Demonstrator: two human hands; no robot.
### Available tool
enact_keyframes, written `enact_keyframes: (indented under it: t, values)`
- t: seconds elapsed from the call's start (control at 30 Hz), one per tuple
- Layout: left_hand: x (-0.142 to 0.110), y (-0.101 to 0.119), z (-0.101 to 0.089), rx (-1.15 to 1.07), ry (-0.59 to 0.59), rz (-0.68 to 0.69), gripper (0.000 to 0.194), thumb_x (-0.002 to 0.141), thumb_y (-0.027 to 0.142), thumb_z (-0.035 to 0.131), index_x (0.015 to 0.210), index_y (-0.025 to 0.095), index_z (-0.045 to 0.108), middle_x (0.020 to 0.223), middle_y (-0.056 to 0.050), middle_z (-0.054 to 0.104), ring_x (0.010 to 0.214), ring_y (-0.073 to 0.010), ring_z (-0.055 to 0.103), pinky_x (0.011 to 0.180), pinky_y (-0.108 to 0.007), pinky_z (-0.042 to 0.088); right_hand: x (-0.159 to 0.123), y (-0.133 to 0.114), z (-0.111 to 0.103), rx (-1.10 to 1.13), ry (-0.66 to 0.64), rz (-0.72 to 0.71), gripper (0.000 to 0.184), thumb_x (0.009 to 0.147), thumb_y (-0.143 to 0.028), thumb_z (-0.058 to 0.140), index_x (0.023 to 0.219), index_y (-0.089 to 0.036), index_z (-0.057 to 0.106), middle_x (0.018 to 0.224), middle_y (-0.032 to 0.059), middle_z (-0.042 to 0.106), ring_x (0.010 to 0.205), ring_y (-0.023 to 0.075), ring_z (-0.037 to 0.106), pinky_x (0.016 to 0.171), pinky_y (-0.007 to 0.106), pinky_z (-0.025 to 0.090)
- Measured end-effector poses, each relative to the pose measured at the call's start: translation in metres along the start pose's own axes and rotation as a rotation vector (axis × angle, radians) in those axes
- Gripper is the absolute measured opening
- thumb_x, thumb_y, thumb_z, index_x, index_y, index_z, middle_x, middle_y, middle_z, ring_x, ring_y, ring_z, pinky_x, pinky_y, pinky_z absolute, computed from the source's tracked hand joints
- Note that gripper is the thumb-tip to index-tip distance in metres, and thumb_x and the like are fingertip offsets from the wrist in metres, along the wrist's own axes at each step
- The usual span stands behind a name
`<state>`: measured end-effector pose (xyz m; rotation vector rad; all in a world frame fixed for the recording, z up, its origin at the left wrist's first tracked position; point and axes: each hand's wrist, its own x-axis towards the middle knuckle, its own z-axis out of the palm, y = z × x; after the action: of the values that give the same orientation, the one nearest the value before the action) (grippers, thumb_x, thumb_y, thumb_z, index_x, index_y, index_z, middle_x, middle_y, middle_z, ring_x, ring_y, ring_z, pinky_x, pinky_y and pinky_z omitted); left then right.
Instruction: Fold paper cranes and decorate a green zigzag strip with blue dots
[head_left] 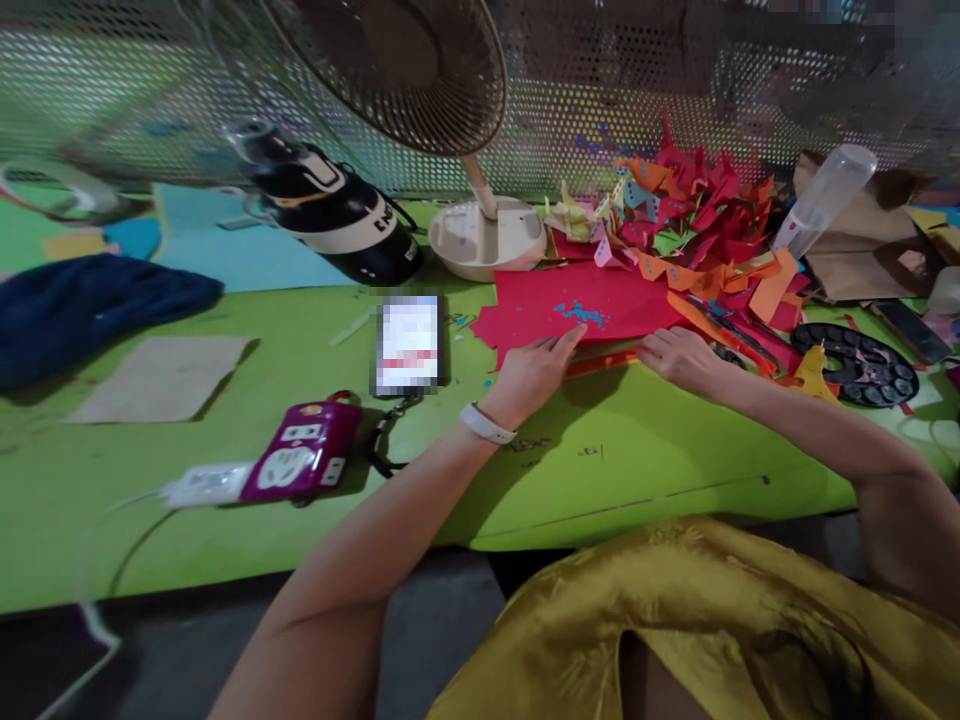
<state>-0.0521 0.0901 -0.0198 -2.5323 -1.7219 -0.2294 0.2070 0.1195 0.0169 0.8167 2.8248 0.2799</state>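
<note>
A narrow orange paper strip (606, 362) stretches between my hands along the near edge of a red paper sheet (630, 300). My left hand (534, 375) holds the strip's left end, its index finger reaching over the red sheet; the thumb is hidden. At the other end, the fingertips of my right hand (681, 358) are pinched on the strip. Small blue paper bits (581, 315) lie scattered on the red sheet, just beyond my left fingertips. Dark-handled scissors (731, 335) rest to the right, partly covered by orange paper.
Behind the red sheet are a pile of folded colored paper (690, 200) and a fan (487, 235). To the left stand a black bottle (360, 235), a phone (409, 345) and a purple power strip (304, 450). A black palette (862, 365) lies at right.
</note>
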Motion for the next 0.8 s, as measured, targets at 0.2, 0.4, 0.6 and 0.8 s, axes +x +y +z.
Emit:
enact_keyframes:
  t: [0.2, 0.4, 0.6, 0.8]
  values:
    - [0.002, -0.001, 0.001, -0.045, 0.068, -0.014, 0.039, 0.102, 0.026, 0.040, 0.139, 0.018, 0.049, 0.106, -0.015, 0.076, 0.088, -0.0230, 0.073, 0.065, -0.028, 0.053, 0.015, -0.009, 0.004, -0.010, 0.015, -0.002, 0.048, 0.103, -0.010, 0.016, 0.119, -0.005, 0.061, 0.114, 0.0183, 0.066, 0.095, 0.0235, 0.054, 0.078, 0.037, 0.035]
    - [0.002, -0.003, 0.004, -0.033, 0.115, 0.005, 0.037, 0.102, 0.027, 0.040, 0.135, 0.017, 0.053, 0.103, -0.015, 0.076, 0.084, -0.0231, 0.074, 0.062, -0.028, 0.052, 0.029, -0.013, 0.004, -0.033, 0.024, -0.007, 0.048, 0.101, -0.008, 0.016, 0.108, -0.004, 0.064, 0.102, 0.0190, 0.068, 0.091, 0.0243, 0.056, 0.078, 0.038, 0.036]
    - [0.002, -0.002, 0.001, -0.050, 0.137, 0.014, 0.037, 0.103, 0.027, 0.035, 0.133, 0.016, 0.053, 0.109, -0.016, 0.075, 0.085, -0.0222, 0.074, 0.059, -0.026, 0.050, 0.033, -0.015, 0.002, -0.049, 0.015, 0.012, 0.043, 0.101, -0.008, 0.022, 0.108, -0.005, 0.064, 0.100, 0.0177, 0.069, 0.089, 0.0226, 0.057, 0.077, 0.035, 0.036]
    - [0.002, -0.002, 0.002, -0.081, 0.132, -0.031, 0.025, 0.101, 0.027, 0.040, 0.111, 0.015, 0.060, 0.087, -0.011, 0.076, 0.070, -0.0213, 0.072, 0.054, -0.026, 0.046, 0.027, -0.012, -0.005, -0.050, 0.011, 0.009, 0.038, 0.102, -0.010, 0.027, 0.119, -0.008, 0.062, 0.107, 0.0148, 0.069, 0.092, 0.0227, 0.058, 0.075, 0.034, 0.035]
